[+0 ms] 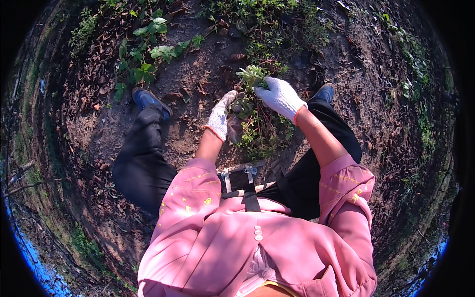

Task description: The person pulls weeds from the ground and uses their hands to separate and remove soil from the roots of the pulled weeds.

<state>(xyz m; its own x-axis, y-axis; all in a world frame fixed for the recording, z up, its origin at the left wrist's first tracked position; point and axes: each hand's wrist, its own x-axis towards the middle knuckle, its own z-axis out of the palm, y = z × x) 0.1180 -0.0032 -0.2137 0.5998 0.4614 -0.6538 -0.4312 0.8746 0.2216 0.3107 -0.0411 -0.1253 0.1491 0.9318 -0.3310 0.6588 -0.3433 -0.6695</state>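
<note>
My right hand [281, 97], in a white knitted glove with an orange cuff, is closed around a pale green leafy sprig [253, 75]. To its left, my left hand [221, 113] wears a matching glove with soiled fingertips. Those fingertips reach the edge of the plants beside some dull, darker leaves [239, 107]; whether they pinch a stem is hidden. Below both hands spreads a low patch of small-leaved green plants [265, 130] with reddish stems. A brown dry leaf [234, 128] lies against the left glove's inner side.
Dense low greenery [272, 33] continues ahead. A broad-leaved vine [148, 55] grows at the upper left. My blue shoes [148, 101] stand on either side of the plants, on brown soil [182, 137] strewn with dead leaves. A wooden frame with black straps [241, 167] lies between my legs.
</note>
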